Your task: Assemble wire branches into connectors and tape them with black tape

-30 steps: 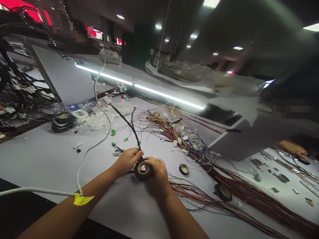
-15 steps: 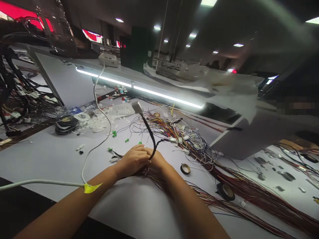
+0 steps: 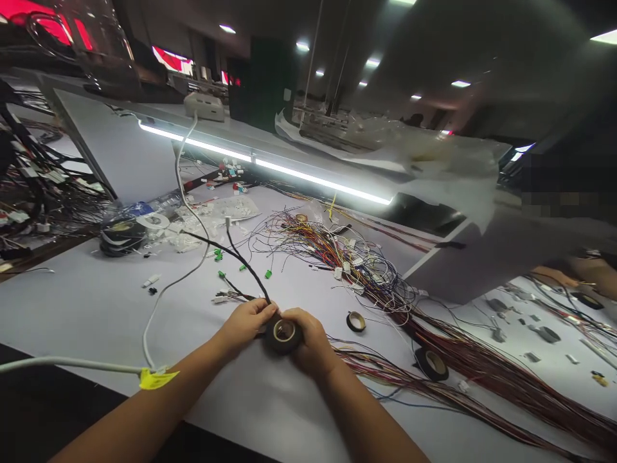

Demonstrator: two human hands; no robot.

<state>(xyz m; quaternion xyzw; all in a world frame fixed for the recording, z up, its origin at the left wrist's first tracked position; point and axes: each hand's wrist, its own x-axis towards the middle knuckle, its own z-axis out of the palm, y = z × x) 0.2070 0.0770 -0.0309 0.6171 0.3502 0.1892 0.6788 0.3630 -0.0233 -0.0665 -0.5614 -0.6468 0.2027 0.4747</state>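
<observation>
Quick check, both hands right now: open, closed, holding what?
Left hand: closed, pinching the black wire harness.
Right hand: closed, holding the black tape roll.

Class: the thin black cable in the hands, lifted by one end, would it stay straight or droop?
Probably droop: the black cable curves and forks as it leaves the left hand. Likely light, being thin with only small plugs at its tips. Its taped wrap should grip, not slip.
</observation>
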